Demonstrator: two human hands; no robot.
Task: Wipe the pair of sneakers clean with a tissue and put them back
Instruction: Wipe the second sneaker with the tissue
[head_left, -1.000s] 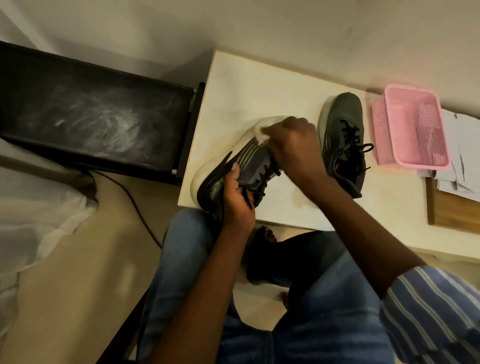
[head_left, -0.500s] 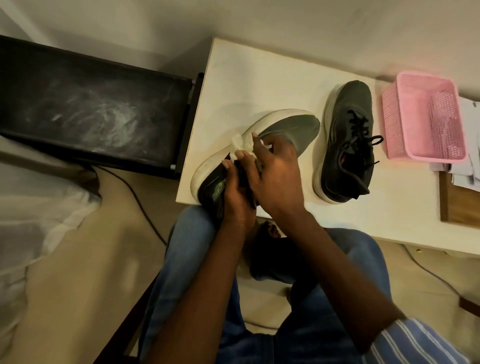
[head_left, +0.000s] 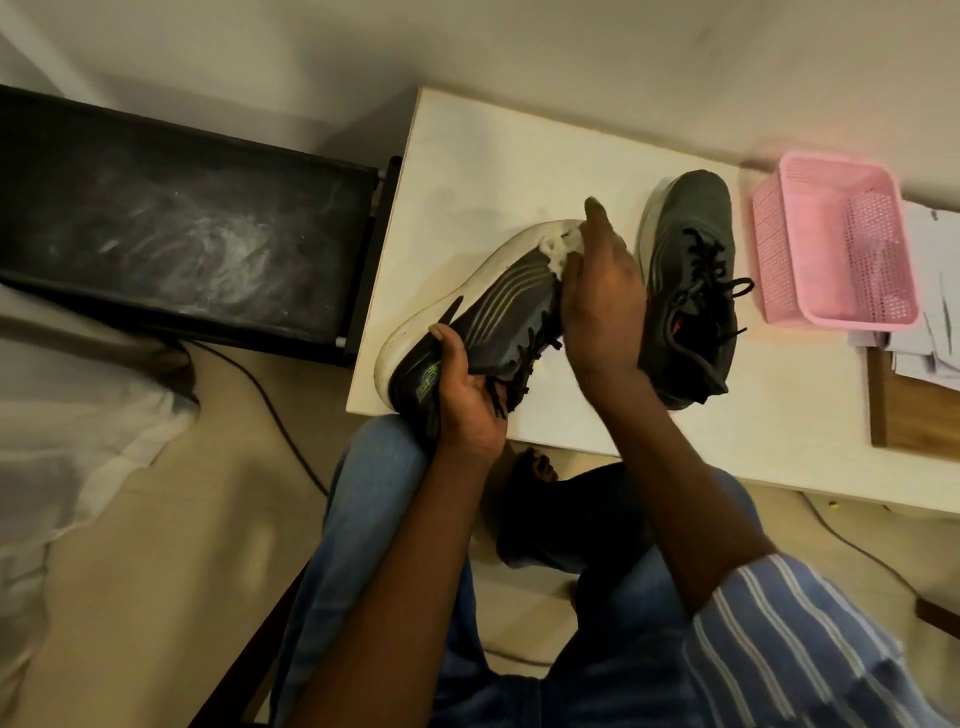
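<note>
Left hand (head_left: 467, 400) grips the near sneaker's (head_left: 498, 312) heel; right hand (head_left: 602, 291) presses a tissue (head_left: 563, 249) to its toe. Wiping appears midway; the far sneaker (head_left: 691, 270) likely follows.

Left hand (head_left: 467, 400) grips sneaker (head_left: 498, 312); right hand (head_left: 602, 301) presses tissue (head_left: 563, 249).

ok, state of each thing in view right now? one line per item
Held sneaker: tilted on its side, heel gripped, laces loose.
Tissue: crumpled, pressed against the toe end.
Left hand: grips the heel.
Right hand: holds the tissue to the shoe.
Second sneaker: upright on the table, untouched.
Pink basket: upright on the table; contents unclear.
</note>
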